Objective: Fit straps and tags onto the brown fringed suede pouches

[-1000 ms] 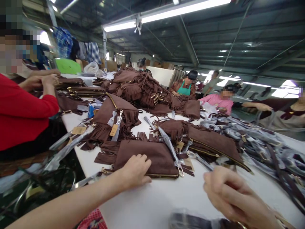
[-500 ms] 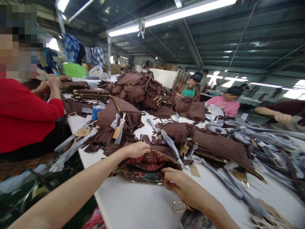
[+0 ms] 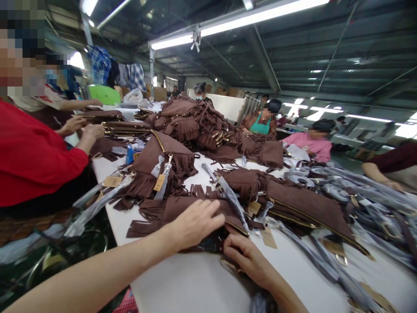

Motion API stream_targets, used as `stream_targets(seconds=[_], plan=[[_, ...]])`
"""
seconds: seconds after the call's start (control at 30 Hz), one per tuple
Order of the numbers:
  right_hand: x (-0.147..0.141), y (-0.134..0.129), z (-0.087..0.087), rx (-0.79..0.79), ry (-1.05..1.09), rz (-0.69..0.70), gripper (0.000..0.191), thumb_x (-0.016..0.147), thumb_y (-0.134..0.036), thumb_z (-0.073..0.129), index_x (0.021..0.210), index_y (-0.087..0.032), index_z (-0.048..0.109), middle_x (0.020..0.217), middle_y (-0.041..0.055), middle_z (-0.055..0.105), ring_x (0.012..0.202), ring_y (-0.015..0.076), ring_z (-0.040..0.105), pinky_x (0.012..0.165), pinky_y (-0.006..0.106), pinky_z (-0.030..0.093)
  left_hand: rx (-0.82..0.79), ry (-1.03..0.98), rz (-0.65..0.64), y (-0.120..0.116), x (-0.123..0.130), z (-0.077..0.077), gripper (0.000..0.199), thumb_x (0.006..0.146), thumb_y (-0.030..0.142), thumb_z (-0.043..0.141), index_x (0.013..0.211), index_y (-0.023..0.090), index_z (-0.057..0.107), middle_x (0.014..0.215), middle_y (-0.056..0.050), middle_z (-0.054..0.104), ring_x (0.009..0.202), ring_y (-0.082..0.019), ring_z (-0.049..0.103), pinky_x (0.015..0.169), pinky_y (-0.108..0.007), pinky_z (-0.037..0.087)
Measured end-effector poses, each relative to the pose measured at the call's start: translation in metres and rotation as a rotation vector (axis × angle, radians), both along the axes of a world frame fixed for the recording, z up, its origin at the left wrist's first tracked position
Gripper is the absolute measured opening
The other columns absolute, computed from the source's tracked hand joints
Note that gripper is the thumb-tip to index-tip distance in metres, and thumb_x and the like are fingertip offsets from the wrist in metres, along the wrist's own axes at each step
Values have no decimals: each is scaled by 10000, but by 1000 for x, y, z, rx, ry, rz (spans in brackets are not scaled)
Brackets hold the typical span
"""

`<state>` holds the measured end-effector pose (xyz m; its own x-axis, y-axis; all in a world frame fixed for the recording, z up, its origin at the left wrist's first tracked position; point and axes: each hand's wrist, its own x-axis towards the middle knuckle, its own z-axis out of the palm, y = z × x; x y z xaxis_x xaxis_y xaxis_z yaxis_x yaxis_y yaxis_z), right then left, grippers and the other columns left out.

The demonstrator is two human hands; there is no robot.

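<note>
A brown fringed bag [image 3: 176,208] lies on the white table in front of me, its opening toward me and its fringe spread to the left. My left hand [image 3: 198,221] rests over the bag's front edge, fingers slightly apart and pointing right. Close beside it, my right hand [image 3: 243,254] has its fingers curled at the bag's right end, by the gold zipper. What those fingers grip is hidden. A plastic-wrapped strap [image 3: 233,198] lies across the bag's right part.
A large heap of brown bags [image 3: 195,119] stands behind. Another bag with a tag [image 3: 159,182] lies left, stacked bags [image 3: 302,202] right. Wrapped straps [image 3: 368,187] cover the table's right side. A person in red [image 3: 39,156] works at left; other people sit beyond.
My left hand has moved right and nearer over the bag. The bag's patterned lining, earlier wide open to view, is now mostly covered. The fringe has spread out to the left.
</note>
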<state>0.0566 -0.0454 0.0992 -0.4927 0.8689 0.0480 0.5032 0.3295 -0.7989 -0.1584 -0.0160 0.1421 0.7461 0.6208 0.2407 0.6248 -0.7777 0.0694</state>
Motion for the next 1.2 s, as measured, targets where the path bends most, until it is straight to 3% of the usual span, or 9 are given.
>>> stream_targets(seconds=[0.07, 0.17, 0.27, 0.47, 0.63, 0.77, 0.87, 1.07, 1.2], plan=[[1, 1, -1, -37, 37, -5, 313, 897, -440, 484, 706, -200, 548, 695, -2, 573, 710, 173, 530, 672, 268, 406, 51, 115, -126, -21, 12, -6, 172, 952, 176, 417, 992, 159, 583, 1029, -109, 616, 961, -251, 587, 811, -353, 490], [3, 1, -3, -119, 130, -15, 329, 877, -474, 521, 704, -194, 522, 664, -27, 488, 643, 137, 449, 594, 243, 363, -155, 128, 14, -27, 25, -18, 201, 921, 91, 413, 967, 131, 605, 969, -110, 654, 906, -246, 626, 774, -343, 521], [8, 1, -6, -228, 221, -78, 360, 855, -526, 552, 715, -199, 495, 603, -66, 386, 534, 94, 340, 493, 215, 272, -279, 41, 168, -8, 32, -23, 227, 888, 64, 426, 1002, 132, 610, 975, -108, 685, 906, -250, 650, 798, -354, 524], [12, 4, -12, -392, 413, -299, 450, 814, -658, 518, 726, -232, 403, 466, -130, 240, 413, 68, 144, 415, 223, 88, -318, -12, 131, 27, 50, -26, 226, 838, 97, 506, 991, 176, 653, 1035, -98, 687, 982, -237, 648, 858, -310, 509], [8, 7, -17, -299, 283, -408, 399, 834, -613, 474, 703, -243, 404, 454, -112, 285, 405, 88, 228, 414, 227, 168, -332, -48, 224, 29, 62, -39, 308, 815, 43, 477, 1065, 164, 610, 1091, -121, 668, 1022, -244, 639, 874, -326, 515], [7, 10, -20, 2, 119, -507, 309, 861, -470, 446, 655, -241, 438, 582, -31, 477, 585, 162, 468, 560, 280, 355, -325, -70, 319, 28, 63, -45, 336, 817, 35, 472, 1126, 139, 554, 1089, -140, 670, 1037, -267, 636, 909, -376, 506], [8, 12, -20, 111, 28, -518, 267, 873, -403, 415, 658, -246, 443, 637, -8, 526, 657, 191, 496, 631, 309, 376, -313, -73, 331, 27, 63, -47, 328, 825, 43, 482, 1131, 142, 548, 1085, -139, 667, 1052, -275, 627, 946, -407, 485], [14, 15, -18, -67, 135, -365, 294, 886, -445, 419, 684, -232, 426, 624, -45, 460, 614, 146, 447, 576, 265, 351, -314, -102, 290, 27, 63, -46, 285, 809, 47, 474, 1043, 160, 591, 1124, -117, 660, 1083, -253, 604, 983, -376, 464], [21, 17, -18, -317, 299, -321, 338, 873, -537, 433, 726, -235, 399, 506, -103, 306, 444, 93, 269, 433, 226, 174, -303, -169, 250, 28, 63, -45, 450, 781, 26, 466, 1210, 149, 525, 1298, -127, 578, 1226, -238, 512, 1081, -359, 380]])
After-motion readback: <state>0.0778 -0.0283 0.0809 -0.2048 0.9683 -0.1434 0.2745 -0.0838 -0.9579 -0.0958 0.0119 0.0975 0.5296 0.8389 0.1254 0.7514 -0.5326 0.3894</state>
